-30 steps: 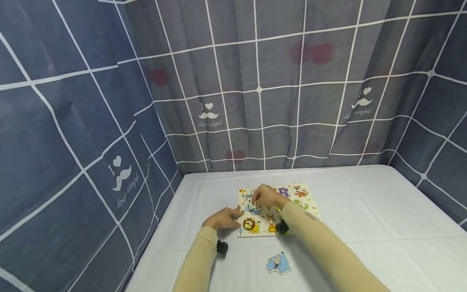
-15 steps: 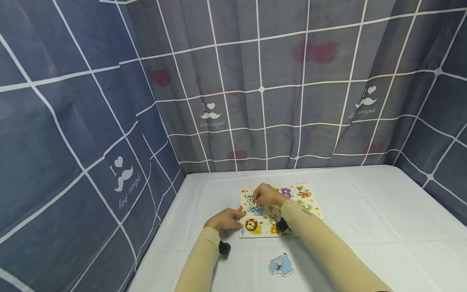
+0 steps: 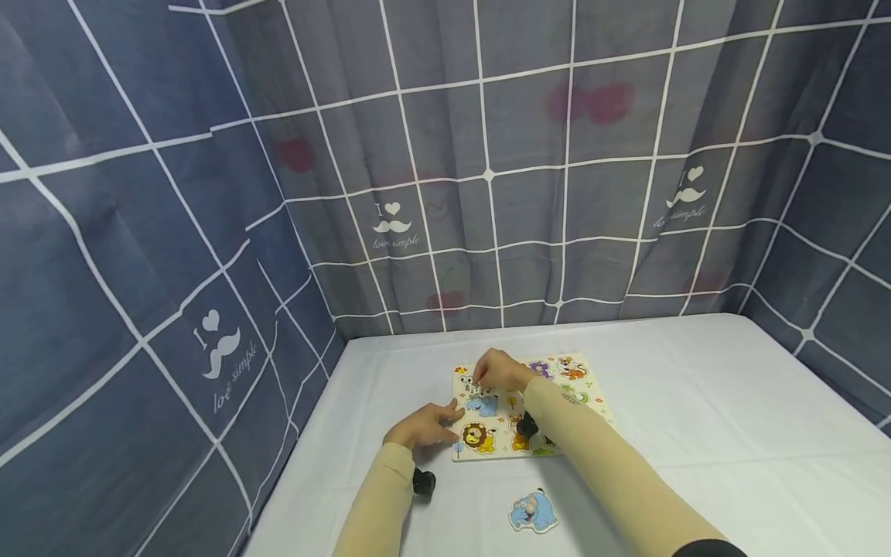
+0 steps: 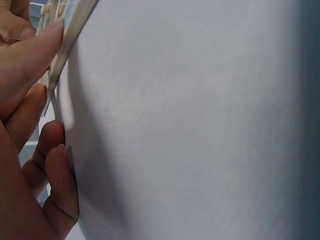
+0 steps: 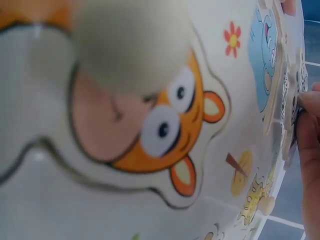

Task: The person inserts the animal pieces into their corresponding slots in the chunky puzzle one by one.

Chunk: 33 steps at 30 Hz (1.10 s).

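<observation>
My right hand (image 3: 503,371) pinches a black-and-white zebra puzzle piece (image 5: 294,107) over the back left of a wooden animal puzzle board (image 3: 504,452). Fingers partly cover the piece, and whether it sits in the board I cannot tell. My left hand (image 3: 421,425) lies at the board's left side, thumb and forefinger spread and touching its edge; in the left wrist view, other fingers (image 4: 60,190) rest on the cloth. A blue elephant picture (image 3: 482,406) shows on the board just in front of the zebra piece. A lion (image 3: 477,437) fills the front left corner.
On the white tablecloth (image 3: 390,363), nearer me than the board, lies a loose blue animal piece (image 3: 533,511) with a round knob. An orange tiger (image 3: 573,368) shows at the board's back right. Grey checked curtains (image 3: 445,193) stand behind and beside the table.
My right hand has shifted the zebra piece slightly back and left, uncovering more of the blue picture. My left hand keeps its place at the board's edge. The whole view sways a little.
</observation>
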Tool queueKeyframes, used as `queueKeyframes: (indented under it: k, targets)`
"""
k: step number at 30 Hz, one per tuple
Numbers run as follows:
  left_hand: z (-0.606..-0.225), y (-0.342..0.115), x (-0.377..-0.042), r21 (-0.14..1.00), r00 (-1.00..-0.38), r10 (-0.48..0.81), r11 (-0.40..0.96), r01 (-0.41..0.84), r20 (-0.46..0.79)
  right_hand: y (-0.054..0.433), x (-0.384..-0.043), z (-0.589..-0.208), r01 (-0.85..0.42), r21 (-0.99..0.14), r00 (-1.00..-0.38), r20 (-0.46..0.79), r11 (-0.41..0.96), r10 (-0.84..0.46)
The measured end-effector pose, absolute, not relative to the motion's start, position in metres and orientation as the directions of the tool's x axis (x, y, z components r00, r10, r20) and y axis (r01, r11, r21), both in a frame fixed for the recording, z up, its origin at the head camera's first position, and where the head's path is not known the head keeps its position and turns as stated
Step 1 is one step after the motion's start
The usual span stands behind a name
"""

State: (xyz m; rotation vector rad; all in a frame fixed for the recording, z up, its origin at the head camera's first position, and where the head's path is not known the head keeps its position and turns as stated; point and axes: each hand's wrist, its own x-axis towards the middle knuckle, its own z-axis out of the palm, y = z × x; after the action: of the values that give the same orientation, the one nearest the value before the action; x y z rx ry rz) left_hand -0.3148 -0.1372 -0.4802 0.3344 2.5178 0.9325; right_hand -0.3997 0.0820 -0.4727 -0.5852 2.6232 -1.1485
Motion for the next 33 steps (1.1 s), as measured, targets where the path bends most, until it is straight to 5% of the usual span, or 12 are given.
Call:
queueKeyframes:
  k: [33]
  targets:
    - [-0.483, -0.138, -0.316, 0.678, -0.879, 0.365, 0.732, 0.068, -0.306, 0.075, -0.416, -0.470, -0.289, -0.678, -0.912, -0.020, 0.675, -0.410]
